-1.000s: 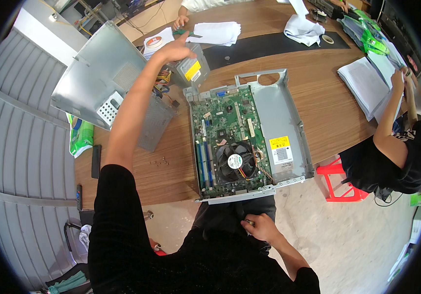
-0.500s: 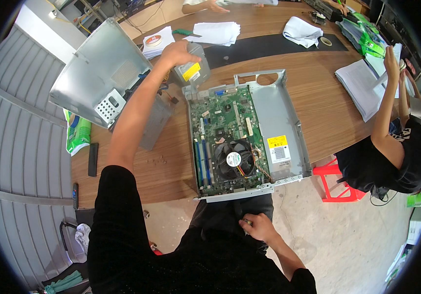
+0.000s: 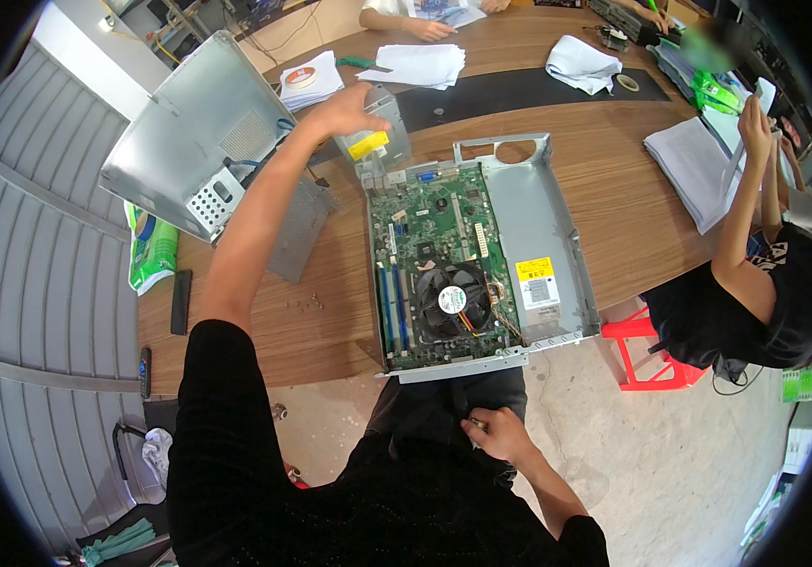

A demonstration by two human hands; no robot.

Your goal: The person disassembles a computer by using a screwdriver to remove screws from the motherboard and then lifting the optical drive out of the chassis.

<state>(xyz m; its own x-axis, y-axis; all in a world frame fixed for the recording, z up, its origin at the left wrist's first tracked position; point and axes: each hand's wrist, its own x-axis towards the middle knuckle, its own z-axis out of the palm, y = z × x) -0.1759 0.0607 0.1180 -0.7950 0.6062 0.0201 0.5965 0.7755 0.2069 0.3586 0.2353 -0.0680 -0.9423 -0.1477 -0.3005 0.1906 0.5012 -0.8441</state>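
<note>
A grey metal power supply unit [image 3: 394, 149] with a yellow label stands at the far-left corner of an opened computer case [image 3: 540, 213]. Across its top reaches my left hand [image 3: 341, 113], thumb and fingers curled over the edges. A green motherboard [image 3: 436, 213] fills the case's left half, and a black cooling fan [image 3: 429, 312] sits on its near part. The near edge of the case is at the table's front edge, above my lap. Down by my lap, my right hand [image 3: 500, 435] is closed round something small, mostly hidden by the fingers.
Left of the case stand a large metal cover [image 3: 174, 123] with a perforated bracket [image 3: 214, 203] and a grey metal box [image 3: 300, 236]. Small screws [image 3: 307, 303] lie nearby. Papers [image 3: 415, 64] and a white cloth [image 3: 582, 64] lie farther back. A co-worker [image 3: 755, 293] sits at right.
My left hand and the power supply unit have shifted slightly right. The grey box has moved a little. Across the table, another person's hands have come lower with a paper. My right hand stays put.
</note>
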